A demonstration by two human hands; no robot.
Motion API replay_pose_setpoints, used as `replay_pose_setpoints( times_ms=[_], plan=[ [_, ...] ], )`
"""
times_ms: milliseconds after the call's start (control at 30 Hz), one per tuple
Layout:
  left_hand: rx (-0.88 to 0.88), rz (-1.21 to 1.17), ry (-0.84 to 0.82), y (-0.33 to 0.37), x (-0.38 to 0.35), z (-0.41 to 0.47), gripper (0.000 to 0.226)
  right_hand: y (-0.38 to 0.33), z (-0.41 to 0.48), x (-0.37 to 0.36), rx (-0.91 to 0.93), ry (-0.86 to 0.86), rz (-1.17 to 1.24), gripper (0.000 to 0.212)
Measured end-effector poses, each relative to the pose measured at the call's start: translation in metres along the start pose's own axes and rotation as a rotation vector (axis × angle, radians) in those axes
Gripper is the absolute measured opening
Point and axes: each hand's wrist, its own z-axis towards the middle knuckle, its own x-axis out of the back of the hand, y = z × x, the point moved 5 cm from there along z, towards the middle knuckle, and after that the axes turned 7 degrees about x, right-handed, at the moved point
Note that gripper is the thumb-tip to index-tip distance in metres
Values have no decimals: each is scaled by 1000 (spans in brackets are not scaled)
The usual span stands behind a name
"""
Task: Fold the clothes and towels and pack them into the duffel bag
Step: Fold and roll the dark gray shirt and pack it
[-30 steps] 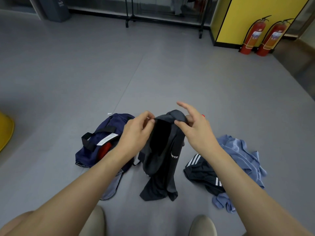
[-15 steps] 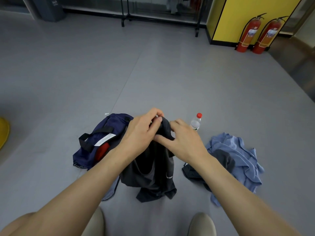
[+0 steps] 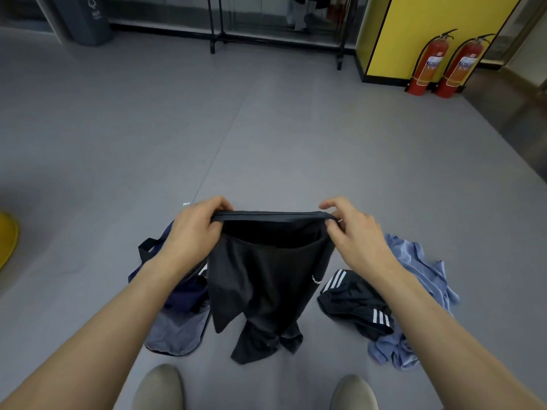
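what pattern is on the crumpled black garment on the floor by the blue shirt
Three white stripes on the crumpled black garment; clearest in the head view.

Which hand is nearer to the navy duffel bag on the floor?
Left. The left hand grips the waistband of the dark garment over the duffel bag; the right hand grips the other end, nearer the blue shirt.

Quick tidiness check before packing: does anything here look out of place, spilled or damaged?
Nothing looks spilled or damaged. The striped garment and blue shirt lie crumpled in a heap on the floor, to the right of the dark shorts, which the left hand and right hand hold by the waistband. The bag sits slumped on the left.
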Motion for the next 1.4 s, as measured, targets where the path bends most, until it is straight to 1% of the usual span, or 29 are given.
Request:
replay_pose_setpoints(
  times_ms=[33,100,133,200,267,333,400,433,467,500,533,600,633,667,733,800,833,867,900,1000,1033,1133,1200,1300,1400],
  plan=[
    [42,-52,-24,-6,2,2,34,3,-1,2,2,4,14,31],
    [101,-241,-108,-12,4,3,23,7,-3,6,6,45,49,29],
    [121,-329,-143,-13,5,3,20,7,-3,9,8,76,65,26],
    [130,-431,-173,-10,9,2,20,6,-3,15,23,127,73,19],
    [118,-475,-167,-7,15,2,17,6,-2,18,28,140,77,15],
    [111,-470,-175,-3,20,2,18,8,-1,20,-4,124,104,9],
    [103,-489,-243,4,22,-2,18,11,-2,19,-47,91,161,8],
    [106,-495,-292,7,21,-5,21,13,-3,18,-65,83,205,11],
    [105,-455,-324,8,20,-7,29,15,-4,17,-84,83,244,13],
    [90,-350,-332,8,18,-8,36,17,-5,16,-105,81,264,16],
    [61,-213,-321,8,16,-10,36,19,-6,16,-125,75,265,19],
    [-19,-12,-264,8,13,-9,15,23,-7,14,-154,62,243,24],
    [-49,24,-243,6,12,-7,13,24,-7,13,-160,61,230,26],
    [-68,47,-230,1,9,-5,18,24,-8,12,-164,60,221,27],
    [-51,105,-207,-13,5,-2,24,23,-10,11,-162,73,198,26],
    [28,178,-172,-30,3,2,22,19,-12,11,-135,86,159,21],
    [80,179,-161,-38,2,3,18,16,-13,9,-118,78,143,18],
    [123,134,-156,-46,0,4,16,15,-14,6,-103,64,139,16],
    [160,31,-172,-51,-1,5,15,14,-14,4,-94,50,145,13],
    [275,-442,-296,-48,-3,6,14,16,-9,1,-107,-10,187,3],
    [299,-542,-312,-44,-1,7,13,16,-7,2,-112,-15,203,3],
    [296,-621,-310,-33,10,7,13,12,1,11,-129,-21,211,9],
    [299,-664,-372,-27,16,6,10,12,0,18,-140,-34,254,18],
    [301,-658,-505,-20,23,-2,12,12,-6,30,-126,-95,291,36],
    [293,-623,-577,-16,33,-11,11,10,-16,42,-79,-196,265,36]
  ],
)
